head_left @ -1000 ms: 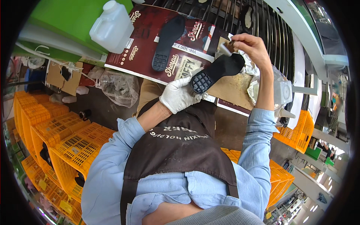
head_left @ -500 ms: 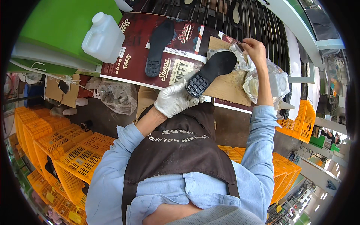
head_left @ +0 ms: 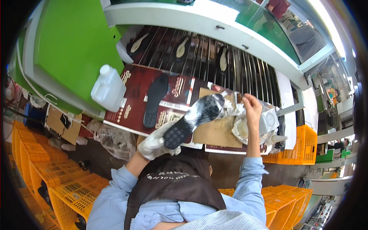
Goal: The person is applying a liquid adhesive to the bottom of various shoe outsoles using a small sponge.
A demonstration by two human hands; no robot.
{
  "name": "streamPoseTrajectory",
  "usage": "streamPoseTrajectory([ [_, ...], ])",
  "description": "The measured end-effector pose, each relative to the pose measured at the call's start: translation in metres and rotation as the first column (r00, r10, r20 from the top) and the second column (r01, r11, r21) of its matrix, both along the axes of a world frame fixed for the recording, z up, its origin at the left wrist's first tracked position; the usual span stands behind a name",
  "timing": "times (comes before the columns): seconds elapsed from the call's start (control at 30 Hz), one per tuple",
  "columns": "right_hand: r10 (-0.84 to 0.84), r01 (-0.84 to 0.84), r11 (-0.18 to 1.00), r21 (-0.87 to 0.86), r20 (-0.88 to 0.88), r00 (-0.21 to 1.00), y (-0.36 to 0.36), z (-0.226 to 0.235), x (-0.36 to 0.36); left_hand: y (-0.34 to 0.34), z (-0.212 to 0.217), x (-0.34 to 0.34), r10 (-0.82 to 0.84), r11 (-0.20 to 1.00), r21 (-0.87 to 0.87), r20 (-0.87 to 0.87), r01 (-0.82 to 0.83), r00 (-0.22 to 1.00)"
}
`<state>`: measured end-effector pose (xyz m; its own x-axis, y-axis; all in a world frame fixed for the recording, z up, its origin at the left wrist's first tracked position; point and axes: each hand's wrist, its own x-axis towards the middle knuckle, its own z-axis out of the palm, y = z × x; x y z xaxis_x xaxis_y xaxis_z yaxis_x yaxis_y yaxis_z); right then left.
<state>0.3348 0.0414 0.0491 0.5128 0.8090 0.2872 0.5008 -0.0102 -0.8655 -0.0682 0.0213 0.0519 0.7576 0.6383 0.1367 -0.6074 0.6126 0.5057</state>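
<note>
Our left hand [head_left: 155, 143], in a white glove, is closed around the heel end of a black shoe sole [head_left: 193, 119], fingers wrapped under it and thumb on the studded tread. The sole is held up off the bench, tilted so its toe points up and to the right, and the tread near the toe shines pale and wet. Our bare right hand [head_left: 251, 109] is curled shut just beside the toe of the sole, fingers pinched on something small and pale that we cannot make out; it sits right by a crumpled whitish rag or wad [head_left: 234, 111] at the sole's tip.

Below the sole lies a sheet of brown cardboard [head_left: 216, 132], and under that a dark red printed box panel [head_left: 142, 92] covers the bench. A second black sole [head_left: 155, 99] lies flat on that panel, well apart from the held one. A white plastic jug [head_left: 108, 88] stands at the panel's left edge, against a green machine housing [head_left: 73, 50]. Behind the bench, a rack of metal bars [head_left: 199, 57] carries more soles. Orange plastic crates [head_left: 46, 172] are stacked on the floor to our left, and another orange crate [head_left: 297, 145] stands to our right.
</note>
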Motion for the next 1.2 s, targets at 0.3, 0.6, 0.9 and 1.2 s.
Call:
streamPoseTrajectory([
  [0.3,0.066,-0.003,0.988,0.156,-0.398,0.915,-0.055,0.012,-0.038,0.118,0.128,0.096,0.028,0.996,-0.093,0.359,0.006,0.933],
  [0.6,0.071,-0.018,0.990,0.139,-0.387,0.919,-0.066,0.012,-0.061,0.137,0.117,0.218,-0.209,0.971,0.067,-0.225,0.229,0.952],
  [0.9,-0.018,0.123,0.984,0.126,-0.624,0.781,-0.106,-0.026,-0.065,0.033,-0.029,-0.055,-0.082,0.985,0.100,-0.433,0.138,0.898],
  [1.2,0.219,-0.083,0.971,0.225,-0.696,0.684,-0.081,-0.028,-0.092,-0.024,-0.138,-0.125,0.430,0.901,0.427,-0.859,0.072,-0.279],
])
